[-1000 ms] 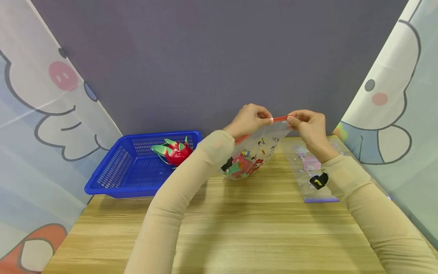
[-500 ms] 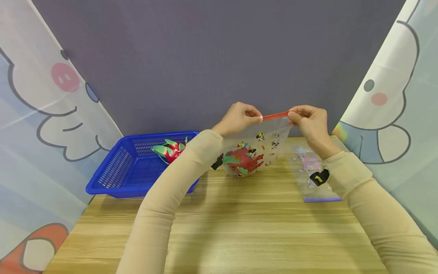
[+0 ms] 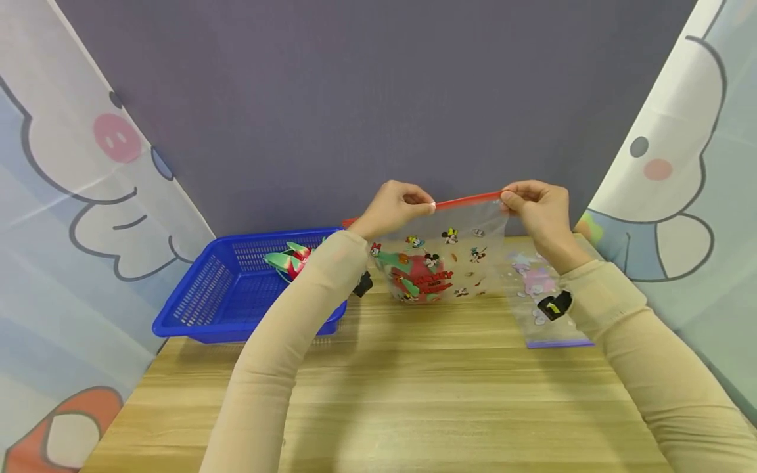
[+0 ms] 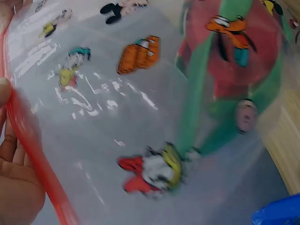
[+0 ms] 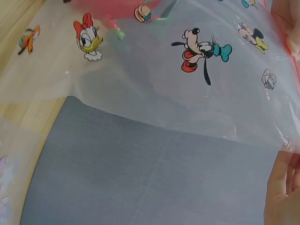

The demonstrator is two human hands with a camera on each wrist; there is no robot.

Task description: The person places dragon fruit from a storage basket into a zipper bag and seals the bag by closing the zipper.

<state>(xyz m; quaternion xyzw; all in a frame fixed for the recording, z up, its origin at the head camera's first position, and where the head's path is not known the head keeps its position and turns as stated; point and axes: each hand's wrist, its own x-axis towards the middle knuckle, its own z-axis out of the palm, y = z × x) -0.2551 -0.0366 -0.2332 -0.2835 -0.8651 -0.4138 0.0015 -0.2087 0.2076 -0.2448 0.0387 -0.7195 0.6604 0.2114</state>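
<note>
A clear zip bag (image 3: 473, 263) printed with small cartoon figures hangs upright between both hands, its red zip strip (image 3: 470, 200) along the top. Near the middle of that strip, my left hand (image 3: 397, 209) pinches it between thumb and fingers. My right hand (image 3: 541, 213) grips the strip's right end. Through the plastic shows a red dragon fruit (image 4: 234, 61) with green leaves, low in the bag's left part. The right wrist view catches only part of the dragon fruit (image 5: 117, 9) at its top edge. My left forearm hides the strip's left stretch in the head view.
To the left stands a blue plastic basket (image 3: 236, 328) with another dragon fruit (image 3: 296, 260), partly behind the left sleeve. A second clear bag (image 3: 535, 302) with a purple strip lies flat on the wooden table (image 3: 426, 394) at right. A grey panel (image 3: 378, 98) rises behind.
My left hand has slid leftward along the red strip, away from the right hand. The bag is spread wider and turned more toward the head camera. My right hand has barely moved.
</note>
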